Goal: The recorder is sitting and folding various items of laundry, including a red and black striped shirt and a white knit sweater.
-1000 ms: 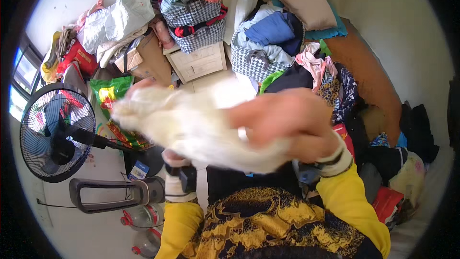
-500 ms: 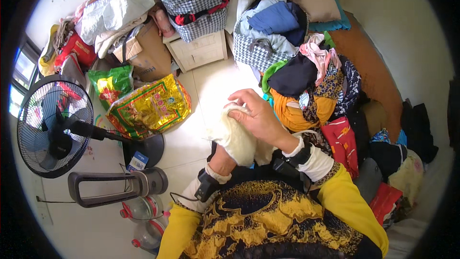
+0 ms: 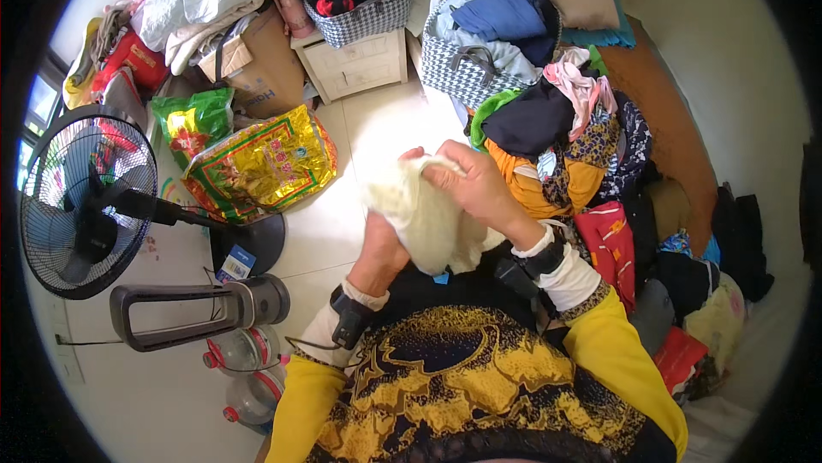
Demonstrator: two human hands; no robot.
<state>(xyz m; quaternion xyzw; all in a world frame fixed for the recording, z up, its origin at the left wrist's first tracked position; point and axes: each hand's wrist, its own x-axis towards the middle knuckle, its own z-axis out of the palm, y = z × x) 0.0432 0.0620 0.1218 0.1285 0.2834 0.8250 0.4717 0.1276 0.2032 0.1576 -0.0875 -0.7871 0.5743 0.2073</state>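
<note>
A soft cream-coloured garment [image 3: 428,227], bunched and folded over, is held up in front of my chest; its exact kind does not show. My right hand [image 3: 477,185] pinches its upper edge between thumb and fingers. On the garment's other side, my left hand [image 3: 382,249] grips it from below, most of its fingers covered by the fabric. A small blue tag [image 3: 441,278] peeks out at the lower edge. Both wrists wear black straps over white cuffs.
A clothes pile [image 3: 531,125] and a full houndstooth basket [image 3: 445,47] lie to the right. On the left stand a black fan [image 3: 90,202], a bladeless grey fan [image 3: 175,334] and plastic bottles [image 3: 253,394]. Gold packaging [image 3: 265,163] lies before a cardboard box [image 3: 261,69] and white cabinet [image 3: 355,69].
The garment has shifted up a little, and more of my left hand shows beside it. My right hand has moved slightly right along its edge. The view has tilted a bit.
</note>
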